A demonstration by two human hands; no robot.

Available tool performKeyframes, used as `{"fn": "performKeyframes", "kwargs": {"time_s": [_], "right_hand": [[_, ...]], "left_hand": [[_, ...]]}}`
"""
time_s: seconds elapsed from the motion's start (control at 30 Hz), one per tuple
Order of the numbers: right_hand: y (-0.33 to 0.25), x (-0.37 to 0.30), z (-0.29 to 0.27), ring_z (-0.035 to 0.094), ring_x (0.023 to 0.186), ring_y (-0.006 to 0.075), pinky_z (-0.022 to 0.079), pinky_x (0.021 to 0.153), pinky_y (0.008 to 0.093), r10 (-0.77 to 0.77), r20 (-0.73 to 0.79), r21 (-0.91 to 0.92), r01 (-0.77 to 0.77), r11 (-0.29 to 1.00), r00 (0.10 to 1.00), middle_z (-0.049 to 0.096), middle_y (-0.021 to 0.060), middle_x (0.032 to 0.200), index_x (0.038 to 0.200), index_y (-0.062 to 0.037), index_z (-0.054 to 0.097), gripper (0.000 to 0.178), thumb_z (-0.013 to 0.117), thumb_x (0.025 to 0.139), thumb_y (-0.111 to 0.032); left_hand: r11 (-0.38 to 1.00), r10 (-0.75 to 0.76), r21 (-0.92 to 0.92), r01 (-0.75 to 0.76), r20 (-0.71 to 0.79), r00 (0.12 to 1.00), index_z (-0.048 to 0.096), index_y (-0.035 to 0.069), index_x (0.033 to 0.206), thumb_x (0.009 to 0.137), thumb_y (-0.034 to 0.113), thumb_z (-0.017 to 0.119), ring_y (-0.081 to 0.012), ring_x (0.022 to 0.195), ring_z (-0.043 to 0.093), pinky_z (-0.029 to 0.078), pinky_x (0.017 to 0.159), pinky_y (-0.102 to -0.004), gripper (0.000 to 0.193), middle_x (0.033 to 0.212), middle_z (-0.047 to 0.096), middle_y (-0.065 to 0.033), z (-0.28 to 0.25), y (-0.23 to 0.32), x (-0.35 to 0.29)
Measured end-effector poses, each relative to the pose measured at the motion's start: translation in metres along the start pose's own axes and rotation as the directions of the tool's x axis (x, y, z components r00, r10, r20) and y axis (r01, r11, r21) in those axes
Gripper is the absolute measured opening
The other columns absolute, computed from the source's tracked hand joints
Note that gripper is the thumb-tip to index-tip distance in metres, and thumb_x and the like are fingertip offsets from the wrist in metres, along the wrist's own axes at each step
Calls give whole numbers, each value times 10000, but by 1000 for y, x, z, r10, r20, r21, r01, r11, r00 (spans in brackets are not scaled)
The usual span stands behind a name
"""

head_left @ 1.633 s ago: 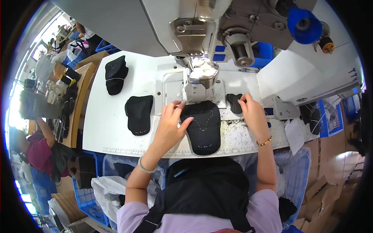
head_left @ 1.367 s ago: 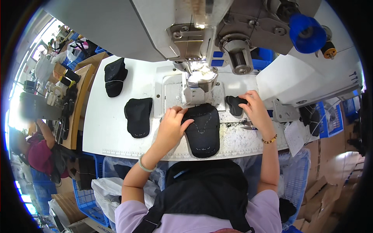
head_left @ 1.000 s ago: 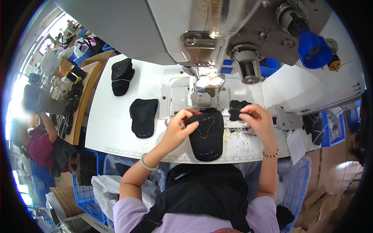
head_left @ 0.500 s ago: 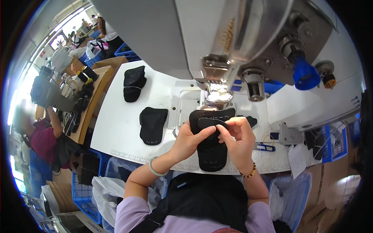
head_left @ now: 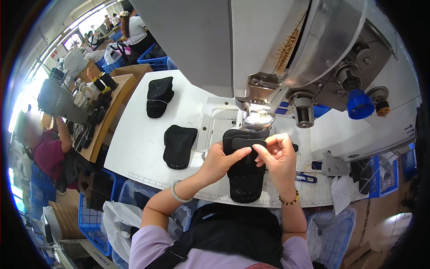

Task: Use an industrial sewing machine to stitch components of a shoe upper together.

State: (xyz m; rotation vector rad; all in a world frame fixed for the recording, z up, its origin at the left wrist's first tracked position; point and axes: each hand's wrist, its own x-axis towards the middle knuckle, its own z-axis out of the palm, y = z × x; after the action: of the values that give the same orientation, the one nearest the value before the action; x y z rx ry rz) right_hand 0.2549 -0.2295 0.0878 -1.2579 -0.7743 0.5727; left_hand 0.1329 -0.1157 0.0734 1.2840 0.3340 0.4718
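A small black strip with a rounded end (head_left: 247, 143) lies across the upper part of a long black fabric piece (head_left: 245, 179), just in front of the sewing machine's lit needle area (head_left: 259, 120). My left hand (head_left: 222, 160) pinches the strip's left part between thumb and fingers, its fingers partly under the black fabric. Thumb and fingertips of my right hand (head_left: 278, 154) close on the strip's right end. White stitch marks show near the lower end of the fabric piece. The fingers beneath the fabric are hidden.
Two black fabric pieces, one at the back (head_left: 159, 96) and one nearer (head_left: 179, 147), lie left on the white table (head_left: 134, 134). Right of my hand are a blue-handled small tool (head_left: 306, 178) and paper (head_left: 340, 195). The machine head (head_left: 268, 40) overhangs; blue crates (head_left: 92, 219) flank me.
The strip, curved and tilted before, now lies straighter and flatter across the fabric piece. My right fingers have shifted slightly along it. The whole view has moved a little.
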Motion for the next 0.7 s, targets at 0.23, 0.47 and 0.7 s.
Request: {"fn": "performKeyframes", "kwargs": {"time_s": [0.23,0.47,0.7], "right_hand": [[8,-2,3,569,591,66,479,502,180,5,-17,55,-4,998,1000,566,42,759,918,-29,424,281,682,808,-27],[42,-16,-30,459,689,126,374,565,242,-706,347,-767,620,164,617,481,-14,875,1003,-200,662,422,705,644,17],[13,3,-11,459,762,157,347,637,292,-744,546,-660,745,-100,384,468,-14,900,977,-221,707,380,718,608,-132]], "left_hand": [[999,37,23,-35,-71,997,635,-7,980,884,207,626,-61,766,564,470,656,-216,235,856,641,-18,3,-6,-2],[982,-4,-185,-26,-160,987,620,-24,982,885,176,616,-87,787,596,497,682,-227,223,898,648,-48,10,9,-6],[949,-69,-315,-11,-242,968,612,-26,993,874,182,619,-112,803,612,504,725,-240,241,915,649,-67,16,32,-11]]}}
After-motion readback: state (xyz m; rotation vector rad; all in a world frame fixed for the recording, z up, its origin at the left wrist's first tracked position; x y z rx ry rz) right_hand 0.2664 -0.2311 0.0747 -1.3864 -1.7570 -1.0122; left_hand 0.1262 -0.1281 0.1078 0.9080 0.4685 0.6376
